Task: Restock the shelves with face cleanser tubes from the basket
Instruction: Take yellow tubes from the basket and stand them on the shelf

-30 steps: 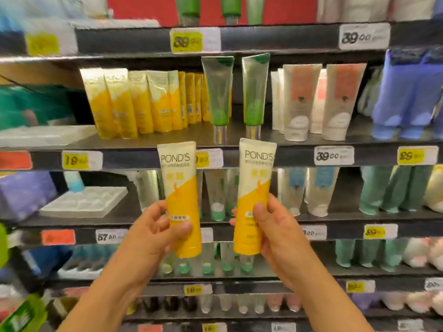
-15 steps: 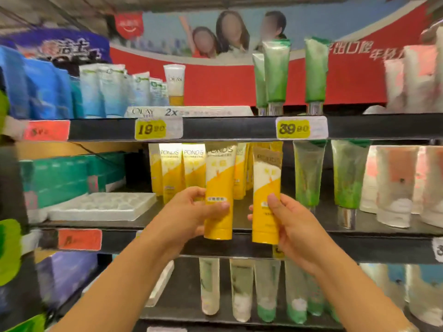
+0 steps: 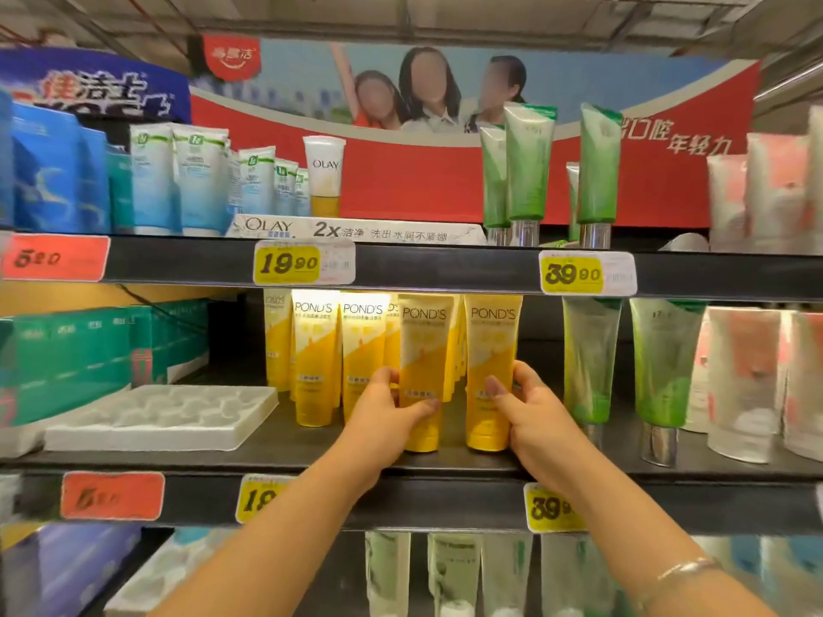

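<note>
1. We find the left hand [image 3: 386, 416] at centre frame, its thumb and fingers curled round the lower half of a yellow tube [image 3: 422, 371] marked POND'S.
2. That left tube stands upright, cap down, on the middle shelf [image 3: 276, 447], just right of the yellow row [image 3: 338, 354] of like tubes.
3. We find the right hand [image 3: 536, 420] just right of centre, thumb across the front and fingers behind a second tube [image 3: 489, 362] of the same kind, gripping it.
4. The second tube stands upright, cap down, on the same shelf, just beside the first with a narrow gap between.
5. We cannot tell whether either cap bears fully on the shelf or is a shade above it.
6. A white tray [image 3: 165, 416] lies on the shelf at left of centre.
7. Green tubes [image 3: 628, 362] stand at the right of the same shelf, apart from the right hand.
8. A yellow tag [image 3: 287, 262] reading 19.90 hangs on the shelf edge above the row.
9. A bracelet [image 3: 686, 570] sits on the right wrist, lower right of frame.
</note>
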A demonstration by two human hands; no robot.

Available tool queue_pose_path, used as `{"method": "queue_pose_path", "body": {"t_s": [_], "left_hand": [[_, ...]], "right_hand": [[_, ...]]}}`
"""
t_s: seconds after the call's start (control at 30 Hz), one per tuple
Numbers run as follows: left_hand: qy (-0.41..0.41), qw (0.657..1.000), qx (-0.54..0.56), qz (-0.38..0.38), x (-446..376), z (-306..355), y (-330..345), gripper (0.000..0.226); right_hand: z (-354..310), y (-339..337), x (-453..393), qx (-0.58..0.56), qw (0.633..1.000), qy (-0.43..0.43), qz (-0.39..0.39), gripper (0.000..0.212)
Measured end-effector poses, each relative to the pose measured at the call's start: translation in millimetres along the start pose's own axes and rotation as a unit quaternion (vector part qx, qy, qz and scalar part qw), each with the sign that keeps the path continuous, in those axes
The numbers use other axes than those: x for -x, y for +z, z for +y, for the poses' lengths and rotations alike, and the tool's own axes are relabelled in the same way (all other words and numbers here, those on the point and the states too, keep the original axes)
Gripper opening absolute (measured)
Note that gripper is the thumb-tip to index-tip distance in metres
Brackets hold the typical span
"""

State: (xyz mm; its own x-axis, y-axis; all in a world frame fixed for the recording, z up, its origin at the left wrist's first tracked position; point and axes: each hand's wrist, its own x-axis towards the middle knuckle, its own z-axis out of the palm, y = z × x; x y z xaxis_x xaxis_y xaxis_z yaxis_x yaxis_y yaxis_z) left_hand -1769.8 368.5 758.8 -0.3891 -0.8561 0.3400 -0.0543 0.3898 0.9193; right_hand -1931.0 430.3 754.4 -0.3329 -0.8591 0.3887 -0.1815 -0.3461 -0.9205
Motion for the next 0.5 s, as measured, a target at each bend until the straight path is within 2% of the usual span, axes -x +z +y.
{"method": "queue_pose_path", "body": {"t_s": [0.13, 0.3, 0.5], "left_hand": [[0.001, 1.0, -0.014, 0.007, -2.5, -1.2, 1.9, 0.041], [0.012, 0.995, -0.089, 0.034, 0.0, 0.4, 5.5, 0.051], [0.049, 0.976, -0.178, 0.115, 7.3, 2.0, 9.5, 0.045]], "right_hand": [[-2.5, 1.3, -2.6, -0.029, 0.999, 0.023, -0.008, 0.076], [-4.9, -1.1, -3.0, 0.037, 0.999, 0.037, -0.006, 0.067], [-6.9, 1.9, 5.9, 0.167, 0.985, 0.003, 0.031, 0.06]]}}
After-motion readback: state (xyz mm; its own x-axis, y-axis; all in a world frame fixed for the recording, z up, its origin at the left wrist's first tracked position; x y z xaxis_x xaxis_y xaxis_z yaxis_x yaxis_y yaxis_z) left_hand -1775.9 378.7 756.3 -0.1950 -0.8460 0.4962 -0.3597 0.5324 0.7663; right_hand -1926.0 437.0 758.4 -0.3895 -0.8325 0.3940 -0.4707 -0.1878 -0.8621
